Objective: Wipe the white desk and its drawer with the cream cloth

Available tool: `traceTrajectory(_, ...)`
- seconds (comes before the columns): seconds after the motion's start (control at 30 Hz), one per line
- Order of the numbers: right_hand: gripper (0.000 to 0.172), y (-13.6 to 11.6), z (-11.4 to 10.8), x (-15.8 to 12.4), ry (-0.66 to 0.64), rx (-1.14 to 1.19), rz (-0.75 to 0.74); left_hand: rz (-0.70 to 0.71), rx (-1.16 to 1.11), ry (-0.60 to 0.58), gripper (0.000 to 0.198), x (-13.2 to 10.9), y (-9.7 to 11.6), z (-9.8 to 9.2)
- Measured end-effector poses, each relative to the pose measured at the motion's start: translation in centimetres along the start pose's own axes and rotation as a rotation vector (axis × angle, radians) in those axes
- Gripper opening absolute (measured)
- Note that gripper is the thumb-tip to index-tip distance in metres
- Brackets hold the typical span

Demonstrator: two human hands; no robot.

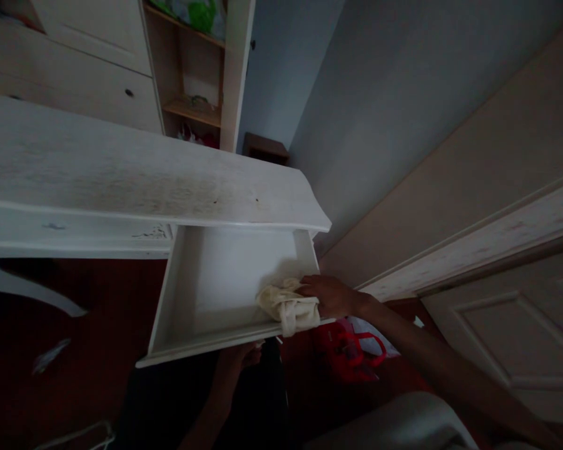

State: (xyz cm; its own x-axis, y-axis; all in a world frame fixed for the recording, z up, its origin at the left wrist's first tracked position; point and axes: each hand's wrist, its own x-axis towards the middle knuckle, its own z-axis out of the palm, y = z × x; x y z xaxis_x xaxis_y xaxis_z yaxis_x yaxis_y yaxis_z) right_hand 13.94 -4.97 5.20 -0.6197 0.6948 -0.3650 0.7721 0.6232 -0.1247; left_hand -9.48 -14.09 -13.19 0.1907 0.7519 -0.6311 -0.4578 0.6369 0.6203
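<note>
A white drawer (244, 269) is pulled out from a white table (169, 181), and its inside shows bare white surfaces. My right hand (326, 295) is closed on a cream cloth (286, 303), which lies bunched in the drawer's front right corner and drapes over the front edge. Below the drawer front, my left hand (244, 357) has its fingers curled up close to the front panel. The drawer edge and the dark light hide what those fingers grip.
Dark smudges mark the tabletop. Behind it stands a white cabinet (94, 94) with an open shelf section (194, 112). A red bag (344, 353) sits on the dark red floor to the right. A wall (385, 150) runs close along the right, near a panelled door (520, 325).
</note>
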Motion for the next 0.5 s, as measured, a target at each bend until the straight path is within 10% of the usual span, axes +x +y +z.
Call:
traceTrajectory(0.27,0.031,4.6,0.3,3.2,0.341,-0.527,-0.112,0.060,0.034,0.046,0.040,0.0,-0.2,0.1)
traceTrajectory(0.5,0.035,8.9,0.0,7.4,0.507,-0.460,-0.094,0.090,0.015,0.071,0.047,0.0,-0.4,0.1)
